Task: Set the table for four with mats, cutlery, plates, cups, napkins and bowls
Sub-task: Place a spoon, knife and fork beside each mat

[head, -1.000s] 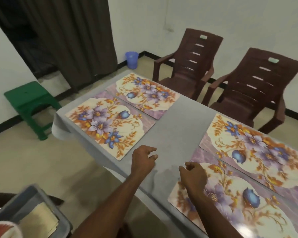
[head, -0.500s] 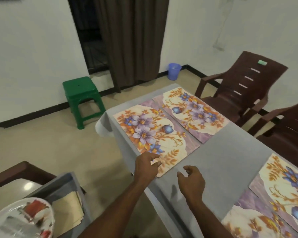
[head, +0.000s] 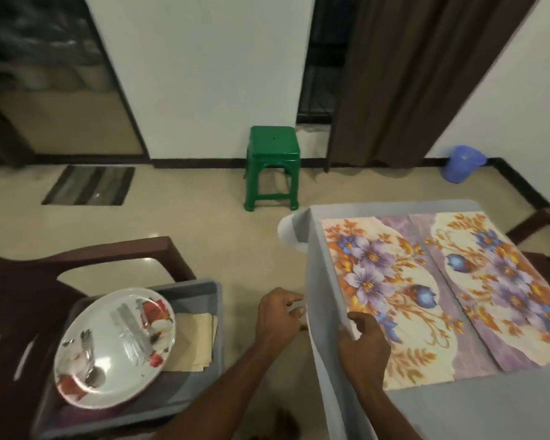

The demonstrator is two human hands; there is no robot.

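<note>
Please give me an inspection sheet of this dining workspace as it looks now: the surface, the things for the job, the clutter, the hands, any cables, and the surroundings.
Surface: table under a grey tablecloth.
Job's things: two floral rectangular placemats side by side on the table; white floral round plate carrying blurred metal cutlery, over beige folded napkins, all in a grey plastic tub on a brown plastic chair.
Clutter: nothing seen.
Hands: left hand empty, beside the table edge; right hand on the near placemat's corner.
Cables: nothing seen.
Surroundings: green plastic stool, blue bucket, striped doormat, brown curtain.
</note>
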